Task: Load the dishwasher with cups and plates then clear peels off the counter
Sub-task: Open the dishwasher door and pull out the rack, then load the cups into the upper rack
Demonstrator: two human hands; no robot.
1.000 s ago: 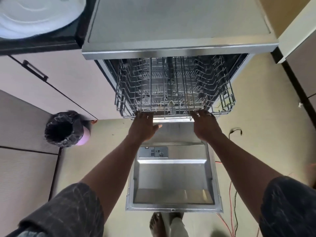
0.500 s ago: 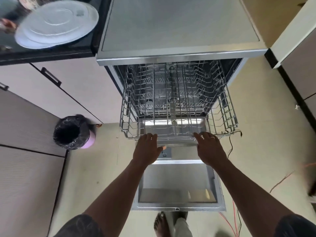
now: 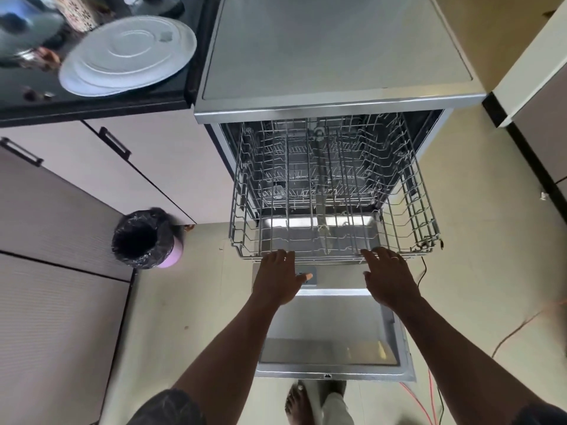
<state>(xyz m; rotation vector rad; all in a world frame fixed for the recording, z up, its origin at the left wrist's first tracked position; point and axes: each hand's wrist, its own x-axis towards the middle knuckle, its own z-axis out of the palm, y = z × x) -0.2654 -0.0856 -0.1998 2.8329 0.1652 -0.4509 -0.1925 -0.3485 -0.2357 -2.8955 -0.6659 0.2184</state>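
The dishwasher [image 3: 337, 102] stands with its door [image 3: 331, 348] folded down flat. An empty wire rack [image 3: 242, 234] is pulled far out over the door. My left hand [image 3: 279, 279] and my right hand [image 3: 388, 279] sit at the rack's front rail, fingers spread, fingertips at the wire; neither holds anything. A large white plate [image 3: 129, 56] lies on the dark counter [image 3: 92, 102] to the upper left. A patterned cup [image 3: 78, 13] and blurred dishes stand behind the plate.
A pink bin with a black liner [image 3: 144, 239] stands on the floor, left of the dishwasher. Cabinet doors with dark handles [image 3: 113, 144] fill the left side. Cables [image 3: 426, 397] run along the floor at the right. My bare foot [image 3: 299, 403] is below the door's edge.
The rack has slid out towards me, drawn by both hands. My fingers have loosened from the front rail. The view has tilted, so the plate and counter show more.
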